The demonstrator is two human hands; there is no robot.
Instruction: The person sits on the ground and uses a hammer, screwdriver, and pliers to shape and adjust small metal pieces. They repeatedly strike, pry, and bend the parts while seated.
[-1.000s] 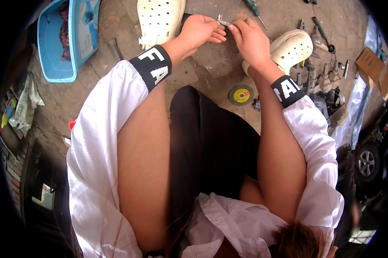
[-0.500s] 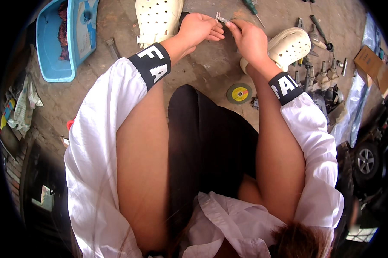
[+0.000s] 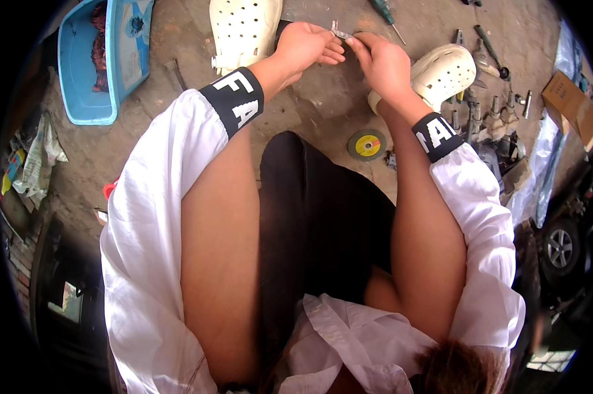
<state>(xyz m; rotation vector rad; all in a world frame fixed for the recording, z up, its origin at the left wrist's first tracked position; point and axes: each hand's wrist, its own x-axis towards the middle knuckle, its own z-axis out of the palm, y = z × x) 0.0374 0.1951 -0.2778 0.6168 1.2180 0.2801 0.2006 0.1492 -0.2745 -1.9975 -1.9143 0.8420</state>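
Note:
Between my hands is a small, thin silvery piece (image 3: 340, 34), too small to tell its kind. My right hand (image 3: 384, 62) pinches its right end between thumb and curled forefinger. My left hand (image 3: 305, 46) meets the other end at its thumb and forefinger tips, closed there, while its lower fingers stretch loosely toward the right. A little pale bit sticks up where the left fingertips meet the piece. Both hands are held above the ground between my two cream clogs (image 3: 244, 29). My fingers partly hide what they hold.
A yellow-centred grinding disc (image 3: 366, 144) lies on the ground below the hands. A green-handled screwdriver (image 3: 383, 12) is beyond them. Several metal tools and fittings (image 3: 495, 118) lie right, near a cardboard box (image 3: 572, 108). A blue plastic bin (image 3: 86, 105) stands at the far left.
The hands have barely moved and keep the same hold on the silvery piece. The whole view has shifted very slightly.

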